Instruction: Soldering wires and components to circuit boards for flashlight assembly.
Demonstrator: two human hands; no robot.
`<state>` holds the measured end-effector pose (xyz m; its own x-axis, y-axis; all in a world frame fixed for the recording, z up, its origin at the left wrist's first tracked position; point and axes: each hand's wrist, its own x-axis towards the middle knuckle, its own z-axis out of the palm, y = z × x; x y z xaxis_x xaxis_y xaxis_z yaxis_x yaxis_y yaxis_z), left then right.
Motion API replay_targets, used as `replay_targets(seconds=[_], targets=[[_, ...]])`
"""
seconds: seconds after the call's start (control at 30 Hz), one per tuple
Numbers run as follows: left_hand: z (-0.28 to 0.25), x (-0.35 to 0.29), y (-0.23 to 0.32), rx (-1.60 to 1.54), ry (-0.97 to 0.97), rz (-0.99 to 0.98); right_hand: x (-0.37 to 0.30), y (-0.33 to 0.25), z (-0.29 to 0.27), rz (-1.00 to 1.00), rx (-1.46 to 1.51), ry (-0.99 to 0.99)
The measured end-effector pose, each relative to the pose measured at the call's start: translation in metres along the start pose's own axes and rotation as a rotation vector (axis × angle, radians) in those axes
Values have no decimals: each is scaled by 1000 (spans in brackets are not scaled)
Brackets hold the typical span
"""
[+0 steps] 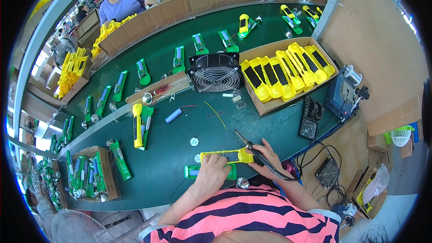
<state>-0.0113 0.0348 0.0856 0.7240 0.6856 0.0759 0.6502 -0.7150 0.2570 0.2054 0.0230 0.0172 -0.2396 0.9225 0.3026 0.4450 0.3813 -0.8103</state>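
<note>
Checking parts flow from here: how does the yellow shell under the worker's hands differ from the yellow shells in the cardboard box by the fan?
The yellow shell lies alone and flat on the green mat, with the left hand on it and the right hand holding a soldering iron beside it. The boxed shells are untouched, many, and packed overlapping on a slant. All are the same bright yellow and of like long shape.

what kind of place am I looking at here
Most likely a small electronics assembly line: a soldering iron in the right hand, yellow torch shells boxed in cardboard, and green half-built units laid along the green bench.
</note>
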Motion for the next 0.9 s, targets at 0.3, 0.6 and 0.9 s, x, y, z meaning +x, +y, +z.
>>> replay_targets(seconds=[0.3, 0.6, 0.9], targets=[[35, -2, -2, -273, 432, -156, 10, 5, 12, -141, 35, -11], [37, 9, -8, -87, 218, -443, 21, -1, -9, -271, 41, 70], [30, 14, -12, -114, 174, -391, 22, -4, -16, 323, 574, 37]])
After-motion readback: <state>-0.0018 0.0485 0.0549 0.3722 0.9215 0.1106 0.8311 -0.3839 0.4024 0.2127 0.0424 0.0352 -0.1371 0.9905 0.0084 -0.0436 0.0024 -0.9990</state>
